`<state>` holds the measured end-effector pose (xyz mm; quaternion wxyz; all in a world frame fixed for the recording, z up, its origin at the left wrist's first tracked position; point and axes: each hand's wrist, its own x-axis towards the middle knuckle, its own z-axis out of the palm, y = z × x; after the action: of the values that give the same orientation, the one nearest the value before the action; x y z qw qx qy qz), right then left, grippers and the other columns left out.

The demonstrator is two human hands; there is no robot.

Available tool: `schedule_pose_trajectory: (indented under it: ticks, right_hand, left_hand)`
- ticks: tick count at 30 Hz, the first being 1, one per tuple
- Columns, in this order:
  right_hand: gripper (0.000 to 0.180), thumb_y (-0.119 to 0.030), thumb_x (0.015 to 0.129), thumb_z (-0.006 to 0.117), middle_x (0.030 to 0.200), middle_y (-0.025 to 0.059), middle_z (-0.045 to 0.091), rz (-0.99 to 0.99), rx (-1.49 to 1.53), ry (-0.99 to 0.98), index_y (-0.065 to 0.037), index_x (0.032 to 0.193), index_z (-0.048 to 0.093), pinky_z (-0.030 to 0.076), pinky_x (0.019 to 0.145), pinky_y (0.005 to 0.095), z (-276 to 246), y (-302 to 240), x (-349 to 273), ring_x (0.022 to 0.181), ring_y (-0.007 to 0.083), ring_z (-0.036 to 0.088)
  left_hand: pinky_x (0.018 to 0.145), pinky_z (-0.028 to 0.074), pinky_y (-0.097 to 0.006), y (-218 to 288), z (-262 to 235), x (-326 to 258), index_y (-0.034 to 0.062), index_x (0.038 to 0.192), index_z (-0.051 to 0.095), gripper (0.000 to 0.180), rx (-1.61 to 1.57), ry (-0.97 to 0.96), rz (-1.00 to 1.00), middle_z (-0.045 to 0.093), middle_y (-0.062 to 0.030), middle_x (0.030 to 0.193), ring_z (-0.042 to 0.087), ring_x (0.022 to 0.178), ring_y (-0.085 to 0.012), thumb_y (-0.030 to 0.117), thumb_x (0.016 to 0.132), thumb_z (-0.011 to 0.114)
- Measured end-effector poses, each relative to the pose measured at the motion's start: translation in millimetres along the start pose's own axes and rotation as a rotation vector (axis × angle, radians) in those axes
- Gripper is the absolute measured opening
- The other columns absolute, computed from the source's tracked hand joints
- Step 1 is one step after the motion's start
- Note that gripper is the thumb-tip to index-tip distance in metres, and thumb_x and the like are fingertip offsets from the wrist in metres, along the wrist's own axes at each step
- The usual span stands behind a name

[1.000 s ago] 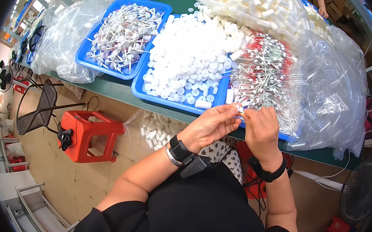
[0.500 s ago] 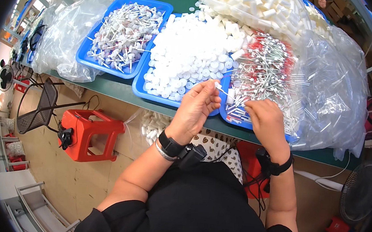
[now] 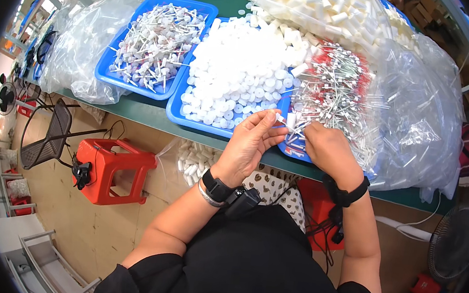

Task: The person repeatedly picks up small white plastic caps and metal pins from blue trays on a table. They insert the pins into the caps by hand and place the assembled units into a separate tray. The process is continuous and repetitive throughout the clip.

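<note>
My left hand is closed, thumb and forefinger pinching a thin white stick with a small head. Close by on the right, my right hand has its fingertips pressed together; what they hold, if anything, is too small to make out. Both hands are over the front edge of two blue trays. The middle tray is heaped with white translucent discs. Under my right hand, the right tray holds many thin metal and white pins, some red. A short white foam cylinder shows between the hands.
On the left, a blue tray holds capped sticks. Bags of white foam cylinders lie behind on the green table, with clear plastic bags to the right. A red stool, folding chair and fan stand around.
My right hand has moved left toward my left hand. The left hand has shifted slightly down and right with the stick, and the gap between my fingertips is smaller.
</note>
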<state>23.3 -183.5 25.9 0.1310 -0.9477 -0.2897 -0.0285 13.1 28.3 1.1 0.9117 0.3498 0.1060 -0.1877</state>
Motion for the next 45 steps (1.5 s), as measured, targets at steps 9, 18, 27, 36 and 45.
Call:
schedule_pose_trajectory:
  ticks: [9,18,27,36,45]
  right_hand:
    - [0.013,0.0,0.088,0.065,0.086,0.0114,0.064,0.22,0.593,0.274,0.002,0.1,0.065,0.05,0.063,0.0292,-11,-15,-15,0.07,0.0184,0.062]
    - [0.009,-0.002,0.088,0.067,0.085,0.0106,0.067,0.277,0.602,0.298,0.001,0.096,0.066,0.05,0.061,0.0287,-16,-22,-22,0.068,0.0174,0.063]
    - [0.009,-0.002,0.088,0.068,0.085,0.0114,0.068,0.23,0.577,0.364,0.002,0.096,0.066,0.051,0.058,0.0299,-13,-20,-25,0.068,0.0203,0.065]
    - [0.007,-0.003,0.092,0.064,0.076,0.0087,0.066,0.172,0.588,0.371,0.003,0.096,0.065,0.05,0.057,0.0267,-7,-24,-20,0.061,0.015,0.063]
    - [0.012,-0.004,0.091,0.064,0.075,0.0144,0.066,0.137,0.562,0.239,0.002,0.101,0.064,0.052,0.056,0.0316,-14,-29,-14,0.058,0.0243,0.065]
  left_hand:
    - [0.09,0.056,-0.032,0,4,1,0.0016,0.12,0.059,0.03,-0.033,-0.001,0.002,0.066,-0.013,0.109,0.067,0.103,-0.0223,0.023,0.099,0.061]
    - [0.091,0.056,-0.031,-8,10,1,0.0014,0.118,0.059,0.029,-0.033,-0.017,0.002,0.067,-0.0134,0.107,0.067,0.102,-0.0216,0.022,0.098,0.062]
    - [0.091,0.056,-0.031,-9,9,2,0.0014,0.117,0.059,0.027,-0.029,-0.009,0.003,0.067,-0.0131,0.105,0.067,0.1,-0.021,0.021,0.098,0.062]
    - [0.093,0.054,-0.03,-18,15,-4,-0.0008,0.13,0.055,0.037,0.104,-0.119,-0.036,0.066,-0.013,0.118,0.065,0.105,-0.019,0.018,0.099,0.061]
    - [0.097,0.051,-0.03,-19,9,-7,-0.0004,0.127,0.059,0.034,0.081,-0.165,-0.086,0.064,-0.0087,0.122,0.062,0.107,-0.0149,0.017,0.098,0.063]
